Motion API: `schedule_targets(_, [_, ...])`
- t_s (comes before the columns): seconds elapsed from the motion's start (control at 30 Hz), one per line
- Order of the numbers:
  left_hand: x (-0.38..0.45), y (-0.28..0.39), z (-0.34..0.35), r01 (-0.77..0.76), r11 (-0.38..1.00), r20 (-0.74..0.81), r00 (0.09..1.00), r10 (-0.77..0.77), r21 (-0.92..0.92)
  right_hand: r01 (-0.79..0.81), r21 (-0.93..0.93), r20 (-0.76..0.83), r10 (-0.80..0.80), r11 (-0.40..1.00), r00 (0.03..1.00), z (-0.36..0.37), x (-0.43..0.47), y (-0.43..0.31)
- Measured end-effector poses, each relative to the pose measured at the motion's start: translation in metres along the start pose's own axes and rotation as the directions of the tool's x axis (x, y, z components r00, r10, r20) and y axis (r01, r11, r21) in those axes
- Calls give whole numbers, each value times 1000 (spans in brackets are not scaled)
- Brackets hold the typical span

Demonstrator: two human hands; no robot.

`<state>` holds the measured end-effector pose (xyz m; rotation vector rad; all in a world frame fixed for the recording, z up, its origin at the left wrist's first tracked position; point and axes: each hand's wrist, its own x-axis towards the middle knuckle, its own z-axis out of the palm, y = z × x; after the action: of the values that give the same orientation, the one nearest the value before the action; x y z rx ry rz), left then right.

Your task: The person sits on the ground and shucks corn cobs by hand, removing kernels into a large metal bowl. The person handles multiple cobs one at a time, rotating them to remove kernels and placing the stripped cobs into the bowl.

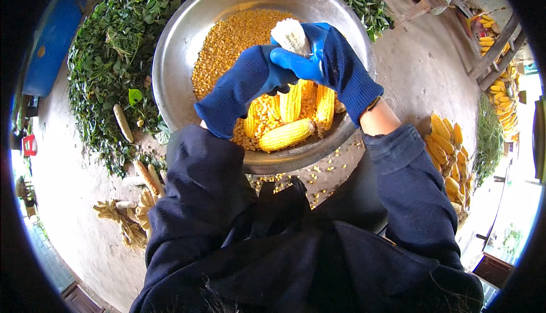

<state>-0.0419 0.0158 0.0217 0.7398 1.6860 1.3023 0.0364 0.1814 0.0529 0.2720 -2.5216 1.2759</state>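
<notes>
Both hands wear blue coated knit gloves and meet above a wide metal basin (pixel 179 104). A whitish, bare corn cob (pixel 291 35) sticks up between them. My right hand (pixel 318 54) is closed round the cob, its thumb lying across the front. Just left of it, my left hand (pixel 273 67) is pressed against the same cob's lower part, with its fingertips partly hidden. Loose yellow corn kernels (pixel 230 40) fill much of the basin. Several yellow ears of corn lie on the kernels below the hands, one of them a whole ear (pixel 286 135) near the basin's front rim.
A heap of green leafy vines (pixel 111 57) lies left of and behind the basin. Bare cobs (pixel 147 176) and dry husks (pixel 128 227) are on the floor at left. Husked ears (pixel 448 155) are piled at right, near a wooden ladder (pixel 497 52). Kernels are scattered before the basin.
</notes>
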Motion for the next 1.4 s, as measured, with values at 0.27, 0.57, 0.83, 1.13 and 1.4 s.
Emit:
schedule_targets(0.27, [15, 3, 3, 7, 786, -76, 996, 51, 618, -178, -57, -74, 174, 982, 982, 5, 11, 18])
schedule_targets(0.57, [14, 8, 35, 35, 753, -349, 900, 262, 658, -91, -7, -376, 81, 996, 923, -10, 31, 54])
schedule_targets(0.83, [6, 22, 35, -186, 971, -379, 918, 116, -152, 58, 898, -323, 565, 436, 759, -46, 21, 34])
schedule_targets(1.13, [16, -4, 37, -212, 856, -200, 971, 131, -471, 162, 913, -312, 385, 374, 869, -36, 24, 20])
schedule_targets(1.4, [31, -17, 23, -78, 689, -34, 996, 78, -721, 228, 879, -434, 505, 419, 746, -48, 23, 40])
